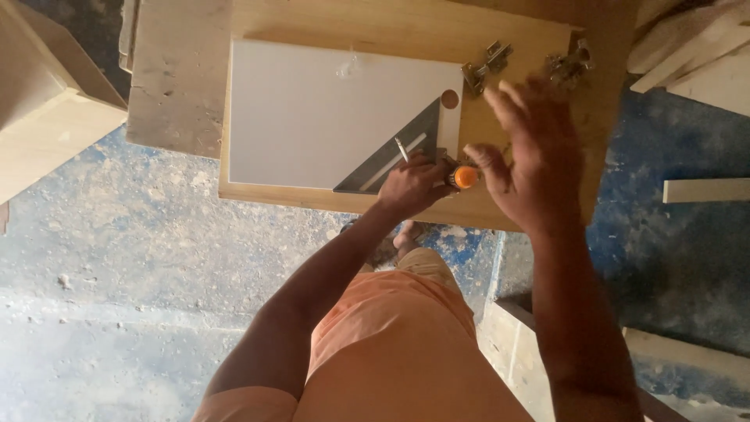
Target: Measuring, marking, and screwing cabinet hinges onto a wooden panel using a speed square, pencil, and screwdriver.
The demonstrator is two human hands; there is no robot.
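A white panel (312,109) lies on a wooden board (516,47). It has a round hole (449,99) near its right corner. A grey metal triangle square (375,168) rests on the panel's lower right part. My left hand (410,186) presses on the square and grips a thin pencil (401,148). An orange-ended tool (465,177) sits right beside that hand. My right hand (535,152) hovers open with fingers spread over the board's right side. Two metal hinges (486,64) (569,64) lie just beyond it.
The board rests on a rough wooden bench (176,86). A wooden box (43,101) stands at the left. Wood offcuts (695,55) and a plank (703,190) lie at the right, over a blue-stained concrete floor (141,258). My feet (406,234) are under the board's edge.
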